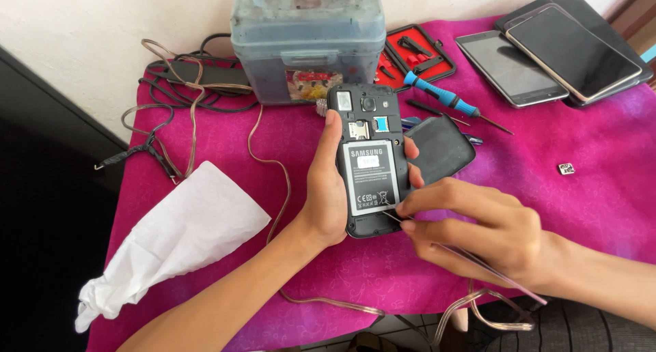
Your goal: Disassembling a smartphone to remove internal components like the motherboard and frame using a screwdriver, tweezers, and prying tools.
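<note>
At centre frame, my left hand (326,195) wraps around a small dark phone (369,162), thumb on its left edge and fingertips curling over the right edge, holding it upright and face down above the magenta cloth (601,188). Its back cover is already off: the grey battery (370,176) sits exposed in its bay, with the camera and card slots bare above it. A dark curved panel (441,147), which I judge to be the removed cover, lies on the cloth just right of the phone.

My right hand (478,229), at lower right of centre, pinches the bare end of a thin twin wire (393,217) between thumb and forefinger, fingers closed tight on it, and brings that end to the lower right corner of the battery. Whether the strand actually touches the battery I cannot tell. The rest of the wire trails down toward the lower edge of the frame.

As I judge it, opening the phone is done, while the battery is not yet lifted out and the work at its lower edge is only beginning.

Around the work: a crumpled white paper towel (178,243) at lower left, a translucent blue-grey box (307,38) at upper centre, a blue-handled screwdriver (444,99) beside a red-lined tool case (417,55), and stacked phones (560,51) at upper right.
</note>
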